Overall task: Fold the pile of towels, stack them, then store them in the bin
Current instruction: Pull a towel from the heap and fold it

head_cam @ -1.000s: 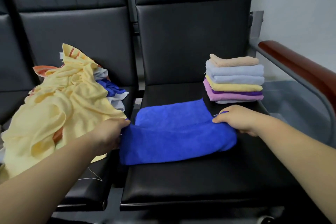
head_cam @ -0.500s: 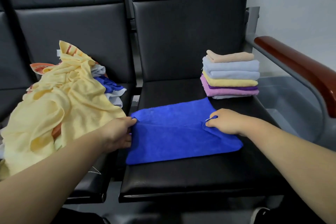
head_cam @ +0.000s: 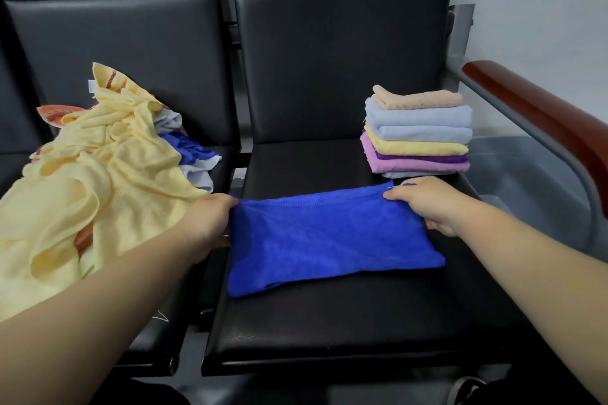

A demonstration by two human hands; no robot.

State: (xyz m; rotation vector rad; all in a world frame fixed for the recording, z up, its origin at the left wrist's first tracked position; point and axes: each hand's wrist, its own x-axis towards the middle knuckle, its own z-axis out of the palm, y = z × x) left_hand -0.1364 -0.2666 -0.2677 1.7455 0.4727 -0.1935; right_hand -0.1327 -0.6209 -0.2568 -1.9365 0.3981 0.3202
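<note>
On the black seat (head_cam: 329, 322) the blue towel (head_cam: 329, 240) lies with its long axis running 9 to 3 o'clock, left grip (head_cam: 205, 223) and right grip (head_cam: 427, 207) each pinching a far corner, and the folded stack (head_cam: 418, 135) sits at 1 o'clock, nearer the right.

A bright blue microfibre towel (head_cam: 329, 240) lies folded in half, spread wide at near centre. Far right stands a neat stack of folded pastel towels (head_cam: 418, 135). At left sprawls a crumpled pile of unfolded towels (head_cam: 98, 181), pale yellow on top.
</note>
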